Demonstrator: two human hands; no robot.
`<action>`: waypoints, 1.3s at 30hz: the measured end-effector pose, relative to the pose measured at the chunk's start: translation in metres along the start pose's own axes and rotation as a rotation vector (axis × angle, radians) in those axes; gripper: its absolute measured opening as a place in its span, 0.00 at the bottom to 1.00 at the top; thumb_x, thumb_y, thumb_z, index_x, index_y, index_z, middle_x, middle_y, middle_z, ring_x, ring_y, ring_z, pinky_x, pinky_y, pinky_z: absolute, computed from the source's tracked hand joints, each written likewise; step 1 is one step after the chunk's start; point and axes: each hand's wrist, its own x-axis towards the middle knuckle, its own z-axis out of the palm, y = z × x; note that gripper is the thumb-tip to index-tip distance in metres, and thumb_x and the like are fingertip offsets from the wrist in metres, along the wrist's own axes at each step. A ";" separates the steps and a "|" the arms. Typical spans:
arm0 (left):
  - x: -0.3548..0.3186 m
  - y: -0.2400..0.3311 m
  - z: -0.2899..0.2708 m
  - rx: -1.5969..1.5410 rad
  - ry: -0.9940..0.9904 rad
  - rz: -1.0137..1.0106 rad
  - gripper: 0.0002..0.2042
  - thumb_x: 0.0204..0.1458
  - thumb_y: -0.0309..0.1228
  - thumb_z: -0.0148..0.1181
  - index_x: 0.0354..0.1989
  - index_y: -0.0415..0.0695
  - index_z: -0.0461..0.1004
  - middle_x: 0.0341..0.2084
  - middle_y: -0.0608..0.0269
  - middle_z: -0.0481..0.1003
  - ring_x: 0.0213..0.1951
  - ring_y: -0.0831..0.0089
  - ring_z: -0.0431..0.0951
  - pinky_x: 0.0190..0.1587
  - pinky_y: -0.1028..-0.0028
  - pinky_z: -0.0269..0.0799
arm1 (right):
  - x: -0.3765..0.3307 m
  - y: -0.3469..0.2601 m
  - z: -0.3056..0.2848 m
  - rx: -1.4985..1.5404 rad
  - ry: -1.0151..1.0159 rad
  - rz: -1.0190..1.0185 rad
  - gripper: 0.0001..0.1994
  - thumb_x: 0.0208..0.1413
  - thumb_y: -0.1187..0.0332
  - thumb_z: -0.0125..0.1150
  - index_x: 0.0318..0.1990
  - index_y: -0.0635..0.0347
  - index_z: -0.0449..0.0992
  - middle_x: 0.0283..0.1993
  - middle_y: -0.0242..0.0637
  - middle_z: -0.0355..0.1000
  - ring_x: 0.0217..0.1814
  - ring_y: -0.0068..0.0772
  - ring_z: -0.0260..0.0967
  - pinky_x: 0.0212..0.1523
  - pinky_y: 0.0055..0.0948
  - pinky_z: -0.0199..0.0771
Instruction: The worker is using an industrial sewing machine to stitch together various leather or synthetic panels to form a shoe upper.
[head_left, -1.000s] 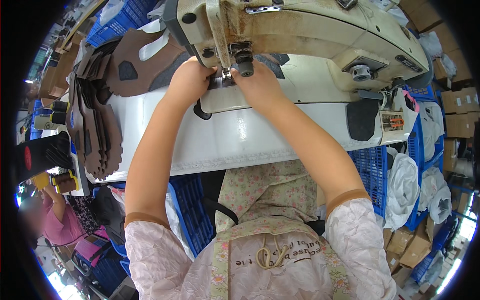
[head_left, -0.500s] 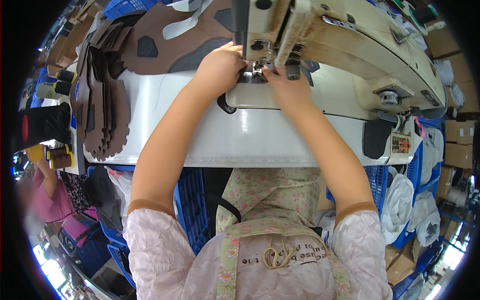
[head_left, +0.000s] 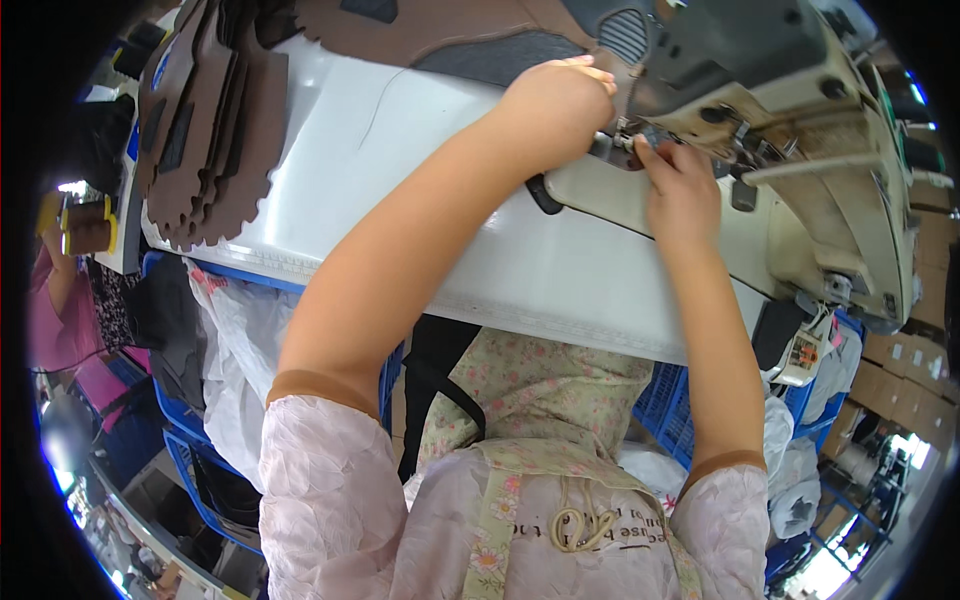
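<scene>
At the sewing machine [head_left: 790,150], both hands work close to the needle area, near each other but not touching. The left hand [head_left: 555,100] lies knuckles up on the brown piece [head_left: 440,30], pressing it flat on the white table [head_left: 400,170], fingers curled toward the machine's foot. The right hand [head_left: 685,185] rests on the machine's cream base, its fingertips [head_left: 645,150] pinched at a small metal part under the head; whether they grip anything cannot be told. The brown piece, with a dark grey panel, runs from the table's far edge to under the machine head. A stack of brown cut pieces [head_left: 210,130] with scalloped edges sits at the table's left end, well apart from the hands. Blue crates [head_left: 690,410] stand beneath the table.
</scene>
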 end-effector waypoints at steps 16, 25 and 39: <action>0.005 0.013 -0.022 -0.061 -0.221 -0.220 0.10 0.41 0.21 0.63 0.32 0.50 0.83 0.45 0.67 0.77 0.54 0.69 0.76 0.62 0.70 0.67 | -0.002 0.006 0.001 -0.086 -0.014 -0.069 0.23 0.43 0.82 0.58 0.48 0.48 0.83 0.37 0.34 0.74 0.42 0.40 0.70 0.42 0.36 0.73; 0.006 0.010 -0.021 -0.076 -0.301 -0.200 0.10 0.42 0.21 0.61 0.31 0.49 0.84 0.47 0.65 0.77 0.55 0.66 0.75 0.63 0.70 0.67 | -0.001 0.001 -0.003 -0.040 -0.020 -0.043 0.23 0.45 0.82 0.57 0.48 0.49 0.82 0.36 0.36 0.73 0.42 0.41 0.70 0.43 0.37 0.72; 0.001 0.012 -0.016 -0.206 0.107 -0.070 0.17 0.35 0.18 0.57 0.37 0.40 0.80 0.40 0.51 0.76 0.48 0.51 0.74 0.52 0.59 0.70 | -0.040 -0.005 -0.029 0.153 -0.059 0.187 0.18 0.51 0.76 0.58 0.50 0.54 0.79 0.50 0.40 0.74 0.49 0.46 0.72 0.46 0.41 0.74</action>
